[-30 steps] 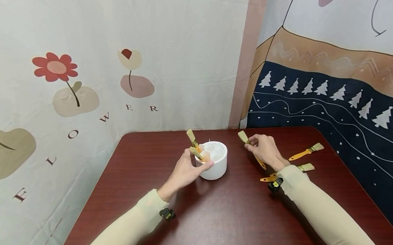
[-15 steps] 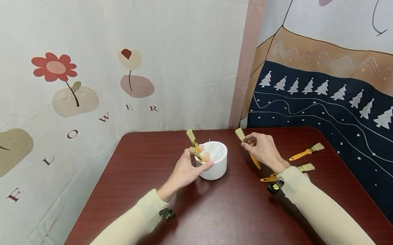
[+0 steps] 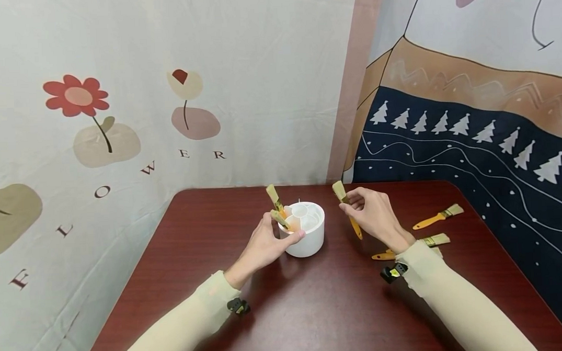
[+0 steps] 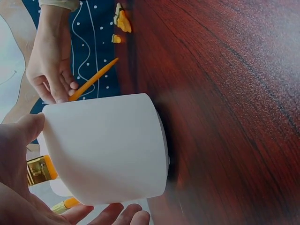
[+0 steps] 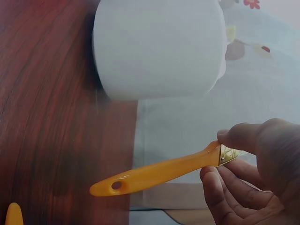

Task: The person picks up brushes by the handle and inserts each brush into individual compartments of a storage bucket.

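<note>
A white round desk caddy with inner compartments [image 3: 309,242] stands on the table. My left hand [image 3: 262,244] grips its left side, thumb over the near rim and fingers round the far side, as the left wrist view shows. Two paintbrushes lean out of the caddy's left part, bristles up: a rear brush [image 3: 273,195] and a front brush [image 3: 279,218]. To the right of the caddy, my right hand [image 3: 372,211] pinches another paintbrush [image 5: 159,175] at its metal ferrule. That brush is tilted, bristles up and yellow handle [image 3: 356,228] down, apart from the caddy.
On the right of the dark red table [image 3: 306,316] lies a yellow-handled brush [image 3: 431,221]. Nearer, more brushes [image 3: 436,240] lie partly hidden under my right forearm; one handle end [image 3: 382,256] shows. Printed cloth [image 3: 268,92] hangs behind the table.
My right hand has moved a little left with the paintbrush, closer to the caddy, and the handle has shifted left. The left hand and the caddy keep their place.
</note>
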